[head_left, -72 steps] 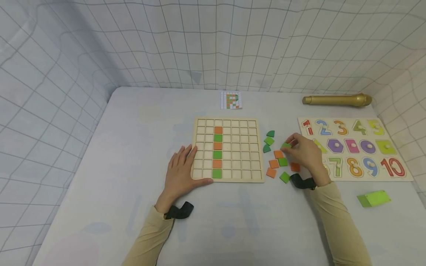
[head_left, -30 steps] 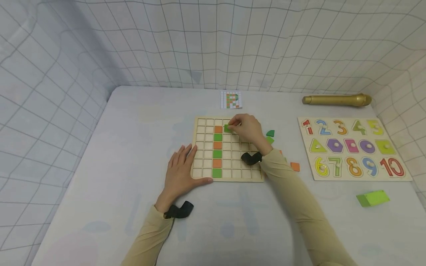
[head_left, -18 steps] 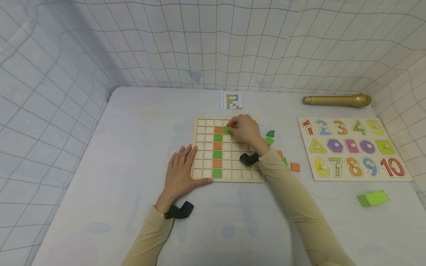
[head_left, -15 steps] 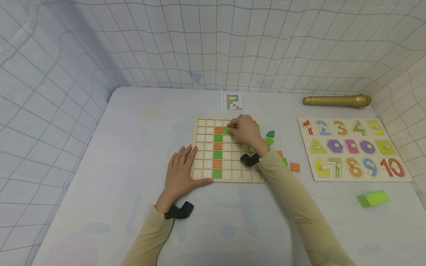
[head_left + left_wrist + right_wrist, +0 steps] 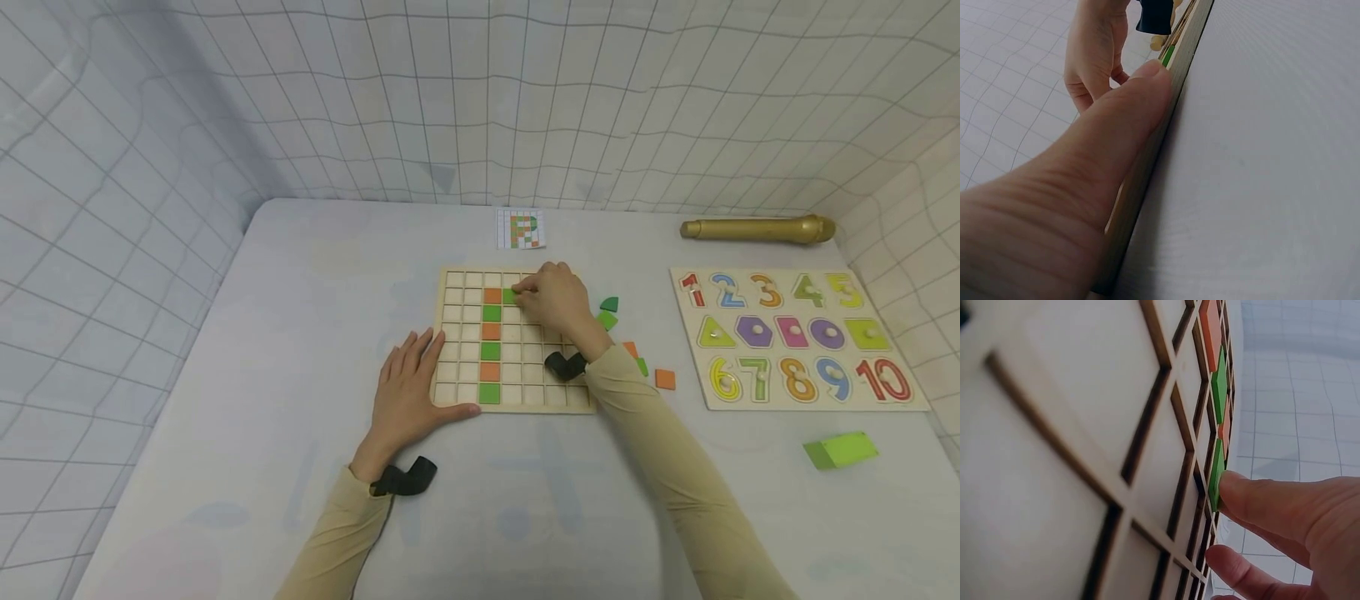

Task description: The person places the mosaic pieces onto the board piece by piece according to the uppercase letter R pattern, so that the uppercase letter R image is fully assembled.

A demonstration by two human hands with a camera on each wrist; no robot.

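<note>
My left hand (image 5: 408, 379) lies flat with spread fingers at the lower left corner of the wooden grid board (image 5: 533, 398), its thumb along the near edge. At the board's upper rows, my right hand (image 5: 557, 300) pinches a green square tile (image 5: 510, 296) with curled fingers. That tile sits in the cell to the right of an orange tile (image 5: 492, 296). Below the orange tile runs a column of alternating green and orange squares. In the right wrist view the thumb (image 5: 1260, 494) touches the green tile's face; a finger behind it is partly hidden.
Loose green and orange pieces (image 5: 665, 379) lie right of the board, partly under the right sleeve. A pattern card (image 5: 521, 228) is behind the board. On the right are a number puzzle (image 5: 772, 312), a gold microphone (image 5: 757, 229) and a green block (image 5: 842, 450).
My right hand has carried the green tile from the loose pieces to the board and set it beside the top orange tile. Lately it holds nearly still there. The left hand has stayed put.
</note>
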